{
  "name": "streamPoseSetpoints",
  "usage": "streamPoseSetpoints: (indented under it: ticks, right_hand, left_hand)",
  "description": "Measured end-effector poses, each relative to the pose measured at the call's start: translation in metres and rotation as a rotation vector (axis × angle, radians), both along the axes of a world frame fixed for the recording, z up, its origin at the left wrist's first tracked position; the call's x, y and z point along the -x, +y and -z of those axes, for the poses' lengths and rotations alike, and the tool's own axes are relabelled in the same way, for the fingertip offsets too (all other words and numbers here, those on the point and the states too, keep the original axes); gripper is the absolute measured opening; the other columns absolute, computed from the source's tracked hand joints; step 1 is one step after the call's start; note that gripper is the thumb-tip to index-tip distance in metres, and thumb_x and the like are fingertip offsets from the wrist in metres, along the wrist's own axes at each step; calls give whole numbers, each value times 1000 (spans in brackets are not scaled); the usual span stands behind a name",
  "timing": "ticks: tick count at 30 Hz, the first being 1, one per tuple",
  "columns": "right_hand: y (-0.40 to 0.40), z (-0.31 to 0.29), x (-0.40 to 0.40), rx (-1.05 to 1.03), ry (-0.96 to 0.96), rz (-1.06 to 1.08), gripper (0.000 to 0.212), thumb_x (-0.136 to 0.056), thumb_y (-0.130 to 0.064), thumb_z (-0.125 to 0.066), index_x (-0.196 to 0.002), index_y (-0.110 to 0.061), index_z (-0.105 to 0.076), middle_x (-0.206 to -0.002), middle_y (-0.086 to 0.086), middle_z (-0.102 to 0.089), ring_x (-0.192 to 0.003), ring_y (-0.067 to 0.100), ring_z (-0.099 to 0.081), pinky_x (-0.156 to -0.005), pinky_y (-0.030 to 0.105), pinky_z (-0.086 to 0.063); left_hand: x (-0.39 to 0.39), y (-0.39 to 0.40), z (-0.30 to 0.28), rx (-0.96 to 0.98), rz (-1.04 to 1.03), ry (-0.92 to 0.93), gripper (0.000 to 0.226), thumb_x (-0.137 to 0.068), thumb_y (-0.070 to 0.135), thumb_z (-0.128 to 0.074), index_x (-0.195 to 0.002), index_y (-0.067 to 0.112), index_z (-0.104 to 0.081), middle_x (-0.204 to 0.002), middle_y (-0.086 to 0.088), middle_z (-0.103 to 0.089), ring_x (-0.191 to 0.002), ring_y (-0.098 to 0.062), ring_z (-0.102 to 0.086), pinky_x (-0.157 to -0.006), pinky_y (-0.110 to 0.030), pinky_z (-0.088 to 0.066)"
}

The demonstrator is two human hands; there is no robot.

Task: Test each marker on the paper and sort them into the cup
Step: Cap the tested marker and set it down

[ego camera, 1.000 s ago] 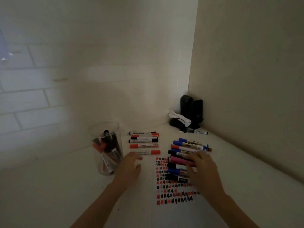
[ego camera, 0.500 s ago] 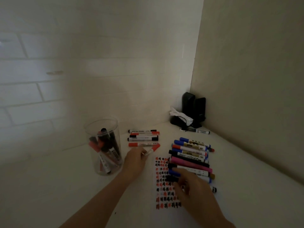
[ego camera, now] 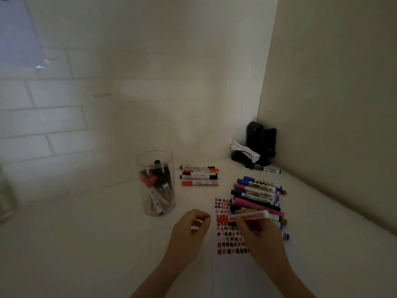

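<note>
My right hand [ego camera: 263, 237] grips a white-barrelled marker [ego camera: 249, 216] with a red cap, holding it level above the test paper [ego camera: 228, 240], which is covered in red and black scribbles. The red cap points left toward my left hand [ego camera: 190, 232]. That hand's fingers are curled and stop just short of the cap, holding nothing. The clear cup [ego camera: 144, 198] stands to the left and holds several red and black markers. A pile of blue, black, red and pink markers [ego camera: 257, 191] lies at the paper's far right.
Several red and black markers [ego camera: 199, 176] lie in a row behind the paper, to the right of the cup. One more marker [ego camera: 267, 170] lies near black devices [ego camera: 260, 140] and a crumpled tissue [ego camera: 243, 150] in the corner. Walls close off the back and right.
My left hand picked up a red marker from the row and brought it over the paper. My right hand left the pile and now grips that marker's barrel.
</note>
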State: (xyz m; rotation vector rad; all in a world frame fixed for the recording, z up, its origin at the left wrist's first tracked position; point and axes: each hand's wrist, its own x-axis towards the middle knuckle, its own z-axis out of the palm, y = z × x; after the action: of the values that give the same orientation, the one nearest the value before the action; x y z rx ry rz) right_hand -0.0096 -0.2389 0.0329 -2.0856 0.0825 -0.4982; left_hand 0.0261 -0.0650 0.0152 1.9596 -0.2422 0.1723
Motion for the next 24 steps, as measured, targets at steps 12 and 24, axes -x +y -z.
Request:
streamPoseSetpoints:
  ticks: [12,24]
  right_hand:
    - [20,-2,21,-421,236,-124,24,-89,-34,-61,-79,-13,-66,-50,-1,-53,-41,9,-44,-47,21,-40]
    - [-6,-5,39,-608,176,-200,21,-89,-26,-59,-90,-6,-64,-60,9,-53,-50,14,-43,-47,25,-35]
  left_hand:
    - [25,-11,-5,-433,331,-220,32,-103,37,-29,-127,25,-48,-125,5,-55,-106,-7,-51,-94,-20,-41]
    - [30,-7,-14,-375,466,-90,27,-95,56,-38,-116,40,-46,-75,15,-51,-61,1,-45,-59,-13,-36]
